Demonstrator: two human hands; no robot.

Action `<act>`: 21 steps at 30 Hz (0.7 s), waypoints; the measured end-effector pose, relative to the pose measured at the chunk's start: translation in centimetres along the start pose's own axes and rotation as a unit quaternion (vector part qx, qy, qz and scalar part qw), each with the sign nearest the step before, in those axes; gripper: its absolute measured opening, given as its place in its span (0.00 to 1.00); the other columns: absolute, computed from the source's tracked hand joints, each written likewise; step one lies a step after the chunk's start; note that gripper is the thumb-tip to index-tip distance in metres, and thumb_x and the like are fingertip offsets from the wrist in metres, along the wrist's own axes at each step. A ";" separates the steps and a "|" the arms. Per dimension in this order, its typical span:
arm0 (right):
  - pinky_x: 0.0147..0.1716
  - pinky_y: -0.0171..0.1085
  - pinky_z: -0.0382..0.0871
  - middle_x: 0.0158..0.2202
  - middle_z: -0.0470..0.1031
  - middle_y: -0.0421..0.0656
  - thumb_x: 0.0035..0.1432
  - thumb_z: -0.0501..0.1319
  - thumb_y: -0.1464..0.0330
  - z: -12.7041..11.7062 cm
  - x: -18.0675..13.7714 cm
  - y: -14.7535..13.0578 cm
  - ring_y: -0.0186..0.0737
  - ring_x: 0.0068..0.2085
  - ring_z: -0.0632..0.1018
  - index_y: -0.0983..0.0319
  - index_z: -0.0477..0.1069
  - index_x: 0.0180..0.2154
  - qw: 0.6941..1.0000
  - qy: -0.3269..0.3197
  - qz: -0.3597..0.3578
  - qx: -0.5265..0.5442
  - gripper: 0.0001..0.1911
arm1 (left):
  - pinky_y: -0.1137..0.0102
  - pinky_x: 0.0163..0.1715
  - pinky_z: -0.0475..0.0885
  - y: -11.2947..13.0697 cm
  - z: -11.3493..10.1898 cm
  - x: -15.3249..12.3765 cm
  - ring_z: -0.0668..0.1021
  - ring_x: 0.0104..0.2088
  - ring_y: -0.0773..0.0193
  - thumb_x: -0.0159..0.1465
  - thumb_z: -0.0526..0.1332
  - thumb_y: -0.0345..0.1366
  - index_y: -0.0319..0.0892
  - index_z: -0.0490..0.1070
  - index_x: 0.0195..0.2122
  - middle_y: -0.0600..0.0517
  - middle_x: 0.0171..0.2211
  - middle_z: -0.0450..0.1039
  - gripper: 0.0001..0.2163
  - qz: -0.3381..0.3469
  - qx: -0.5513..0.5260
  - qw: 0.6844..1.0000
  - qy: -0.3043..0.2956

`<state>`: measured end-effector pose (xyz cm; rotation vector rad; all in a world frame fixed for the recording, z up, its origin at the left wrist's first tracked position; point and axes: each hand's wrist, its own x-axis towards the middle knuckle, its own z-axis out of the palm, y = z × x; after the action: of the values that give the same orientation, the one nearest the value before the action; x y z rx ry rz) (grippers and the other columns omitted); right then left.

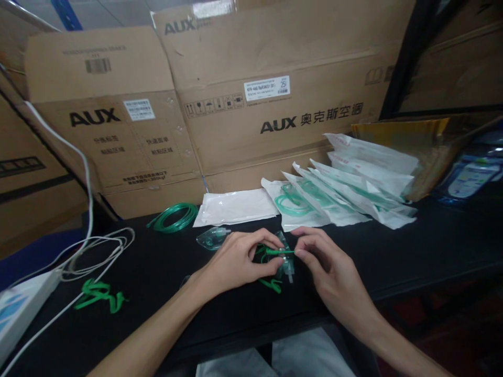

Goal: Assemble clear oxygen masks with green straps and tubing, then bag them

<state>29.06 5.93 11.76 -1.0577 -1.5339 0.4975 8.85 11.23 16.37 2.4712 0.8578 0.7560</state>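
Observation:
Over the black tabletop my left hand (245, 256) grips a clear plastic oxygen mask (288, 266) between thumb and fingers. A green elastic strap (271, 285) hangs from the mask, partly behind my fingers. My right hand (328, 267) pinches one end of that strap just right of the mask, and the strap runs straight between the two hands. Another clear mask (212, 238) lies behind my left wrist. Farther back is a coil of green tubing (175, 217). More green straps (100, 296) lie in a loose bundle at the left.
White packets (236, 207) and several clear-fronted pouches with green tubing (294, 204) lie along the back. Large cardboard boxes (283, 63) stand behind. White cables (88, 199) and a power strip (29, 301) are at left, a blue bottle (469, 170) at right.

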 end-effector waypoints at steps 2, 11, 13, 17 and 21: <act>0.52 0.40 0.64 0.49 0.72 0.45 0.67 0.57 0.68 -0.1 -0.1 0.1 0.44 0.54 0.73 0.58 0.69 0.33 1.000 0.018 0.009 0.019 0.08 | 0.76 0.22 0.59 -0.1 -0.1 0.0 0.64 0.19 0.74 0.63 0.67 0.37 0.45 0.76 0.46 0.58 0.36 0.82 0.10 -0.006 -0.003 1.000 0.002; 0.51 0.42 0.66 0.44 0.75 0.45 0.66 0.58 0.65 -0.1 0.3 -0.2 0.45 0.49 0.75 0.58 0.68 0.34 0.989 0.103 0.031 0.101 0.07 | 0.76 0.20 0.55 -0.2 -0.9 -0.1 0.62 0.18 0.74 0.62 0.66 0.35 0.42 0.77 0.44 0.59 0.25 0.75 0.09 -0.020 -0.004 1.000 0.019; 0.49 0.42 0.67 0.43 0.75 0.45 0.67 0.58 0.63 -0.2 0.3 -0.2 0.45 0.47 0.75 0.58 0.68 0.34 0.987 0.106 0.035 0.114 0.08 | 0.77 0.20 0.56 -0.2 -1.0 -0.1 0.62 0.18 0.74 0.62 0.66 0.35 0.42 0.76 0.44 0.57 0.27 0.76 0.09 -0.017 -0.007 1.000 0.020; 0.48 0.42 0.67 0.44 0.75 0.45 0.69 0.57 0.61 -0.2 0.2 -0.2 0.44 0.46 0.75 0.58 0.67 0.36 0.984 0.121 0.036 0.124 0.10 | 0.76 0.21 0.57 -0.3 -1.1 -0.2 0.63 0.19 0.74 0.62 0.66 0.36 0.41 0.75 0.44 0.55 0.31 0.79 0.09 -0.020 -0.005 1.000 0.019; 0.48 0.41 0.67 0.42 0.75 0.43 0.70 0.56 0.60 -0.3 0.0 -0.1 0.42 0.44 0.75 0.58 0.67 0.37 0.982 0.140 0.027 0.124 0.10 | 0.76 0.22 0.59 -0.5 -1.0 -0.4 0.64 0.20 0.73 0.63 0.65 0.35 0.42 0.75 0.44 0.54 0.35 0.80 0.09 -0.017 0.004 0.999 0.027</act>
<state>29.36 5.83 11.91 -0.9322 -1.1655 0.5382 7.75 11.54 16.70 2.4457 0.9217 0.8122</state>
